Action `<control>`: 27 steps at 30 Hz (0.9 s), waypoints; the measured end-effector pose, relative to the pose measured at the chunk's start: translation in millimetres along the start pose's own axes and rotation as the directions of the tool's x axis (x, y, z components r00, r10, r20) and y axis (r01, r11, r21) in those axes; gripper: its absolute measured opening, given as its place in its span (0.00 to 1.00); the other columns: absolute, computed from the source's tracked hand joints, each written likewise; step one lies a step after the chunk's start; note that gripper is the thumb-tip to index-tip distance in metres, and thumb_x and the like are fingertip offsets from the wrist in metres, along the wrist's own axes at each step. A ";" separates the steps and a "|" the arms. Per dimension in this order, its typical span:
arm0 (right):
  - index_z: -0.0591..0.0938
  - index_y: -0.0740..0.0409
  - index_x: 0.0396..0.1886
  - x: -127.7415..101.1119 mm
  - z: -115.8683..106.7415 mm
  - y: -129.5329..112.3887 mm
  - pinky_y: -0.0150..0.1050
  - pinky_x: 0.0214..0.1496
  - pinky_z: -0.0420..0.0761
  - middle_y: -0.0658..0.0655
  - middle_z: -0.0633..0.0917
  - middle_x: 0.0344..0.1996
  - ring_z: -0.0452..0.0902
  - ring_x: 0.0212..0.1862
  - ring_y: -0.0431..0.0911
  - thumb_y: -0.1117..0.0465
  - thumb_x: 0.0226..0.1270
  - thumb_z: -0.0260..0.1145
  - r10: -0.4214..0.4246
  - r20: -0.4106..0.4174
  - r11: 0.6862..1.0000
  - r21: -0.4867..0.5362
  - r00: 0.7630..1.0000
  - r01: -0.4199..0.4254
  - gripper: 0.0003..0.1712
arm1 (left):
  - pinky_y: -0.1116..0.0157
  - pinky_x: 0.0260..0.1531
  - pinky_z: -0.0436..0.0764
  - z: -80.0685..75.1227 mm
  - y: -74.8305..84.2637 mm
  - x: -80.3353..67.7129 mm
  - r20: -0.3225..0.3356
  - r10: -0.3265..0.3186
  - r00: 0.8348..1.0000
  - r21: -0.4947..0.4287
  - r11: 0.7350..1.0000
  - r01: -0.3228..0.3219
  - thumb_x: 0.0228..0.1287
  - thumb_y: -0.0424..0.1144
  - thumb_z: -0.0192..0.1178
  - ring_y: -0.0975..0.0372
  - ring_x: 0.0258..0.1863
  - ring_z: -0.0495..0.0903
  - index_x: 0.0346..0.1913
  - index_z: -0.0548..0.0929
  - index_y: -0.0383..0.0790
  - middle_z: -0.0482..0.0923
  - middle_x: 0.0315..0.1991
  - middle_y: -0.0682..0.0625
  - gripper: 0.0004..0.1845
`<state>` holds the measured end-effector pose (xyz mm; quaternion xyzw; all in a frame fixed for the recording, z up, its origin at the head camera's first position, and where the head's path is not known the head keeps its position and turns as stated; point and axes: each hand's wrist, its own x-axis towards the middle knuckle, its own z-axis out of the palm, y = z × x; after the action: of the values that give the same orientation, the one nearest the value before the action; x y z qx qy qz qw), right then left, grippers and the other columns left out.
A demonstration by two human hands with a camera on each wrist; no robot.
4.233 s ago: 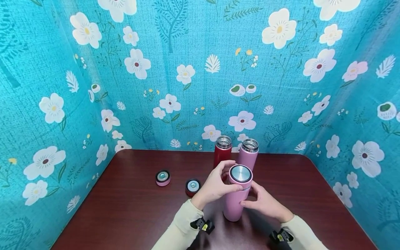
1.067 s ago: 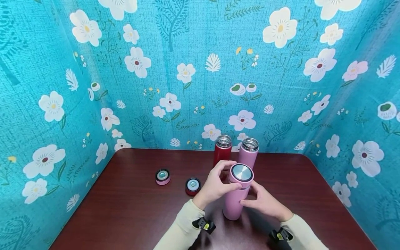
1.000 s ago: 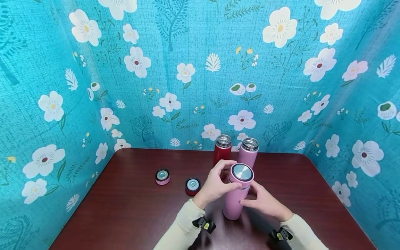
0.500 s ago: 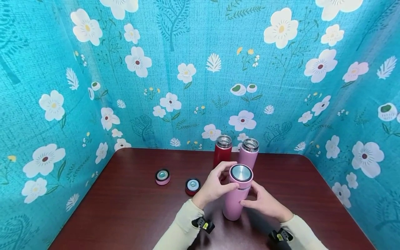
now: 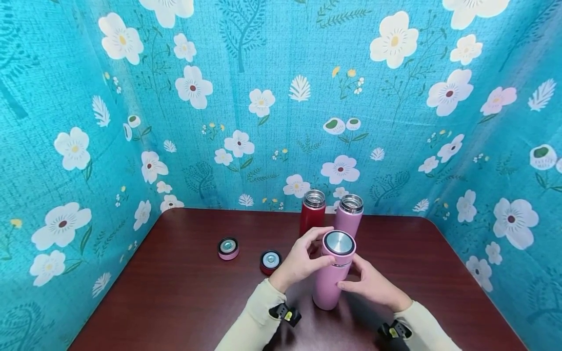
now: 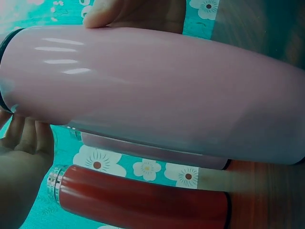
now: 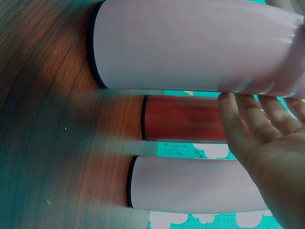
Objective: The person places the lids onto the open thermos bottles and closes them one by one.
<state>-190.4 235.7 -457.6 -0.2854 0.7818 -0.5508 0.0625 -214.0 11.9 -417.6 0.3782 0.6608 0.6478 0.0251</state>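
Note:
A pink thermos stands on the dark wooden table between both hands, its steel-topped pink lid in place with a thin silver ring below. My left hand grips the lid from the left, thumb in front and fingers behind it. Lower down, my right hand holds the body from the right, thumb on the near side; its fingers run along the far side in the right wrist view. Behind stand a red thermos and a second pink thermos, both lidless with steel necks showing.
Two lids lie with their inner sides up on the table to the left: a pink-rimmed lid and a red-rimmed lid, the latter close to the left forearm. A blue flowered cloth encloses the back and sides.
My left thumb has slid slightly left on the lid since the earliest frame, and the thermos top has swayed a little. The right hand keeps its hold; the other thermoses and loose lids have not moved.

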 end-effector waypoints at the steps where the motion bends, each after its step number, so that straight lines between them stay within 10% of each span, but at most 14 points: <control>1: 0.59 0.47 0.71 -0.1 -0.2 0.7 0.39 0.54 0.75 0.56 0.70 0.62 0.72 0.58 0.47 0.65 0.60 0.67 -0.001 0.001 1.000 0.000 1.000 0.001 0.42 | 0.62 0.51 0.75 -0.5 0.1 0.3 0.009 0.001 1.000 -0.003 1.000 -0.001 0.61 0.44 0.62 0.63 0.52 0.73 0.67 0.66 0.50 0.72 0.56 0.52 0.31; 10: 0.60 0.50 0.70 0.0 -0.5 3.1 0.40 0.53 0.76 0.59 0.70 0.62 0.74 0.57 0.47 0.66 0.60 0.67 0.006 0.003 1.000 0.006 1.000 -0.006 0.41 | 0.61 0.54 0.72 -0.6 -2.5 0.3 0.025 0.030 0.999 -0.051 0.998 -0.028 0.62 0.44 0.58 0.61 0.53 0.71 0.68 0.59 0.37 0.72 0.57 0.43 0.34; 27: 0.59 0.52 0.70 -0.5 -1.5 3.3 0.39 0.53 0.76 0.59 0.71 0.62 0.74 0.57 0.46 0.65 0.60 0.68 0.006 -0.002 1.000 0.003 1.000 -0.006 0.41 | 0.59 0.59 0.68 5.3 -3.7 2.5 0.016 0.012 1.000 -0.049 0.999 -0.011 0.62 0.48 0.58 0.62 0.55 0.70 0.67 0.64 0.44 0.72 0.57 0.47 0.31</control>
<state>-191.8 238.0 -460.1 -0.2823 0.7819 -0.5521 0.0638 -214.7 18.2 -420.6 0.3868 0.6423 0.6608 0.0361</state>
